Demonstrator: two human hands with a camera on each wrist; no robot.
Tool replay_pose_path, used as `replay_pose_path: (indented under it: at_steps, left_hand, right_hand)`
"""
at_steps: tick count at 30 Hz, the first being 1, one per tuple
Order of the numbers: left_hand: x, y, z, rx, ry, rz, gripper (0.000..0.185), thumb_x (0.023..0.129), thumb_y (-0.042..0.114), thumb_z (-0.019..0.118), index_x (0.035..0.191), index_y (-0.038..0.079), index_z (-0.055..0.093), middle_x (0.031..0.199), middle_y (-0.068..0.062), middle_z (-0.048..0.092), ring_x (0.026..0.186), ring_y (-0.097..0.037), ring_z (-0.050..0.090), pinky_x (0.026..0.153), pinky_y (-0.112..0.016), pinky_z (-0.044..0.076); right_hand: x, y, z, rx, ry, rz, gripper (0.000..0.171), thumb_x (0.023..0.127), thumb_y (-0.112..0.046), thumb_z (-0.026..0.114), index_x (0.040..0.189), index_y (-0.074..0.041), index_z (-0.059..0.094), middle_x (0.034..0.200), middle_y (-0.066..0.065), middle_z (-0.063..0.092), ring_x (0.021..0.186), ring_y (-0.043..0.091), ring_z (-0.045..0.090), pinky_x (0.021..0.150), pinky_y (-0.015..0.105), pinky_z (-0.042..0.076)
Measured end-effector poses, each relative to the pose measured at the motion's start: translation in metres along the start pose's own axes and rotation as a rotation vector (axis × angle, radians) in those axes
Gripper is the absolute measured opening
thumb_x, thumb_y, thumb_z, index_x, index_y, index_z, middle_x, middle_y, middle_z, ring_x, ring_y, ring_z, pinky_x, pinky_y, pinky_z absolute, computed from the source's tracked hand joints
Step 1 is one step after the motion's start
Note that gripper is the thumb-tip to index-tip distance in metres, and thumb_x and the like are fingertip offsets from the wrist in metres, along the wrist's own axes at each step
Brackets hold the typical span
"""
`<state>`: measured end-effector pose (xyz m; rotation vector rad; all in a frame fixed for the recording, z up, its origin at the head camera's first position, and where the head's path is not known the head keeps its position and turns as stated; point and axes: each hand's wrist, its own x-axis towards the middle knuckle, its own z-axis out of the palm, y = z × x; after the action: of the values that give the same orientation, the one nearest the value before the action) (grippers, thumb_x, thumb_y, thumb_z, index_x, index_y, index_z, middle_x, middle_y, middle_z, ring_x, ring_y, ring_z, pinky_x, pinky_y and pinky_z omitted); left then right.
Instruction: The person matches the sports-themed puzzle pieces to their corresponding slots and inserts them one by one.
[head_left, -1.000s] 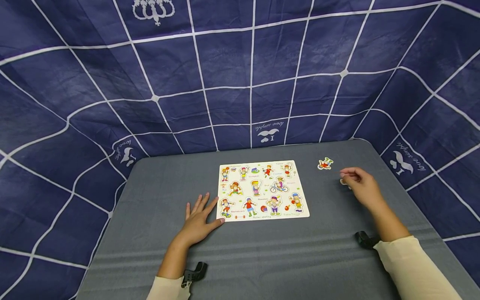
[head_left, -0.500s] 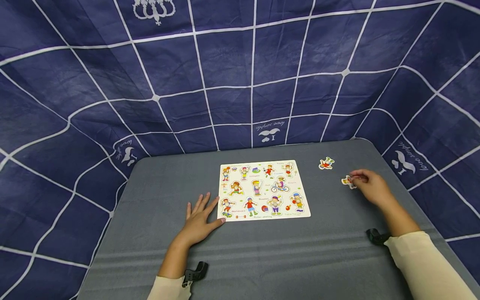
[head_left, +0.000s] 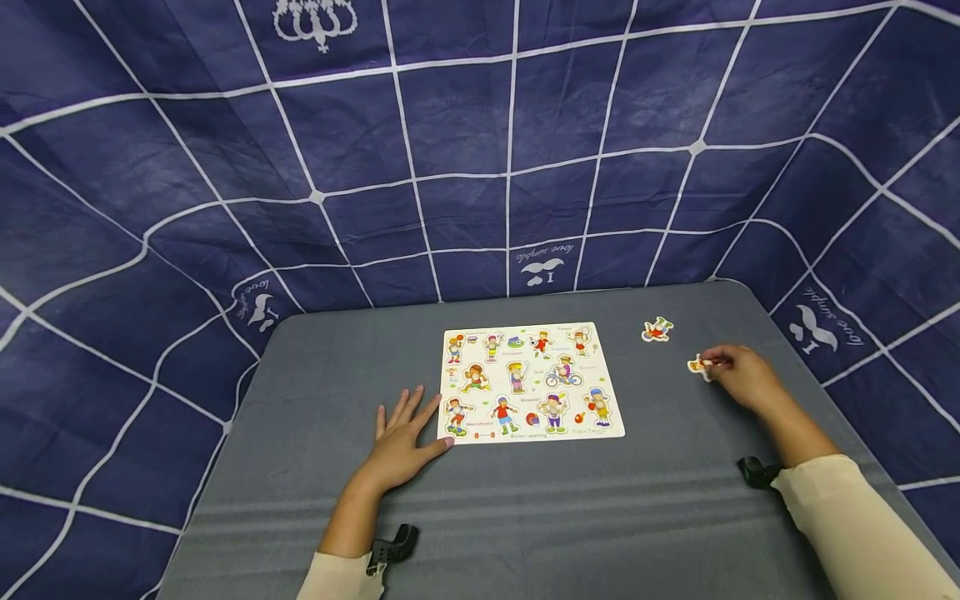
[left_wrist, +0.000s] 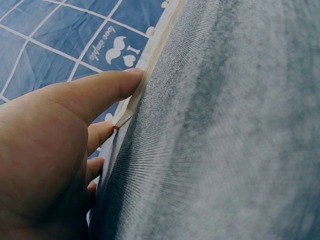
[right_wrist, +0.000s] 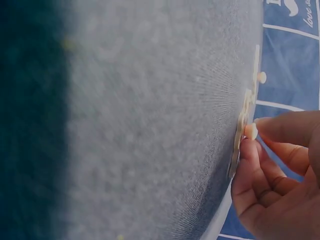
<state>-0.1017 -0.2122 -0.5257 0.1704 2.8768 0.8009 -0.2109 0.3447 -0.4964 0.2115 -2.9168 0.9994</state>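
Note:
A white puzzle board (head_left: 536, 433) printed with sports figures lies on the grey table. My left hand (head_left: 400, 448) rests at its left side, fingers spread and thumb on the near left corner; the left wrist view shows the thumb (left_wrist: 112, 85) along the board's edge. To the right of the board, my right hand (head_left: 742, 379) pinches the small knob (right_wrist: 251, 131) of a puzzle piece (head_left: 697, 365) that lies on or just at the cloth. The hand covers part of this piece. Another puzzle piece (head_left: 657, 329), red and green, lies slightly farther back, untouched.
Grey cloth covers the table (head_left: 525, 517). A blue curtain (head_left: 465, 125) with white grid lines surrounds the back and both sides. A black wrist strap with a camera (head_left: 393, 546) sits on the left wrist, another camera (head_left: 756, 472) on the right.
My right hand has shifted right and slightly nearer, from over the piece to its right part, with the fingers now at its knob. The left hand stays put.

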Motion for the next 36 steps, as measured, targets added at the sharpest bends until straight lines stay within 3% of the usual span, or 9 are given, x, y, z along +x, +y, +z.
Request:
replay_pose_path:
  at_steps: [18,36]
  left_hand:
    - [-0.001,0.0,0.0,-0.008,0.003,0.005,0.081,0.09,0.062,0.064,0.159,0.031,0.033,0.172,-0.006,0.014,0.16,-0.033,0.003,0.122,-0.066,-0.011]
    - [0.0,0.0,0.001,-0.007,-0.003,-0.001,0.081,0.091,0.062,0.064,0.16,0.032,0.033,0.172,-0.006,0.014,0.16,-0.033,0.002,0.122,-0.065,-0.012]
  right_hand:
    - [0.006,0.006,0.0,-0.011,-0.055,0.034,0.019,0.09,-0.002,0.065,0.105,0.009,0.069,0.091,0.021,0.073,0.064,-0.008,0.048,0.058,0.021,0.04]
    - [0.0,-0.004,-0.002,-0.029,0.019,0.062,0.022,0.094,-0.017,0.069,0.102,0.003,0.071,0.084,0.005,0.07,0.062,-0.005,0.047,0.057,0.022,0.039]
